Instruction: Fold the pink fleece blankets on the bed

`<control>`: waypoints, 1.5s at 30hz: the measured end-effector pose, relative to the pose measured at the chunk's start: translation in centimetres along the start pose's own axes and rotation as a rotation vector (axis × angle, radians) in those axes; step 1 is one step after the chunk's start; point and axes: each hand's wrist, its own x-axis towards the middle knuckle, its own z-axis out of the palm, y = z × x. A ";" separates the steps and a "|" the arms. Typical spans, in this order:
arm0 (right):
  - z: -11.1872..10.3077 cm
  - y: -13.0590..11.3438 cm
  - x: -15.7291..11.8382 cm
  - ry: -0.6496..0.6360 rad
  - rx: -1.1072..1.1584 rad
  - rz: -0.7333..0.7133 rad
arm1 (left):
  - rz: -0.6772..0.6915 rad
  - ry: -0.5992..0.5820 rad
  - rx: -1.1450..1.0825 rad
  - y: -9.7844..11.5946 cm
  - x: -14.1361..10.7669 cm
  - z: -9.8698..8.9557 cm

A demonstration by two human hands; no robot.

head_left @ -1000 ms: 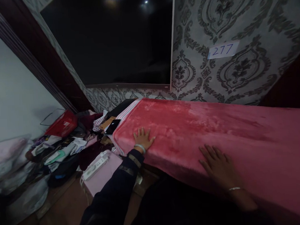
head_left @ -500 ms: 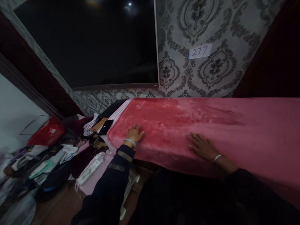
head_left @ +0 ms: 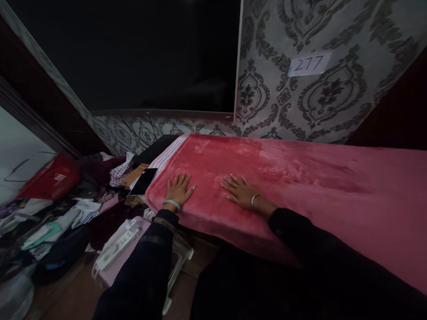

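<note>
A plush pink-red blanket is spread over a long, low surface and hangs down its front side. My left hand lies flat on it near its left end, fingers spread, with a bracelet at the wrist. A short way to the right, my right hand also rests flat on the plush, fingers apart, a thin bangle on its wrist. Neither hand grips anything. Along the blanket's left end shows a striped cloth, partly under it. What supports the blanket is mostly hidden.
A dark phone or tablet lies left of the blanket. Below it, a white power strip sits on a pink stool-like surface. Piled clothes and a red basket fill the left. A large television hangs on the patterned wall.
My right hand has slid leftward over the blanket, closer to my left hand. The left hand's fingers are now more spread. The view has shifted slightly.
</note>
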 end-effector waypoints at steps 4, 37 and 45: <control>1.2 -2.7 -2.1 -0.026 0.057 -0.080 | 0.008 0.017 -0.006 -0.2 0.1 0.2; 1.0 -9.5 0.3 -0.097 0.369 -0.455 | 0.003 0.085 -0.075 -0.3 -0.6 0.8; 4.8 0.6 -8.1 0.322 0.184 -0.263 | 0.125 -0.003 -0.056 -0.9 -0.7 0.3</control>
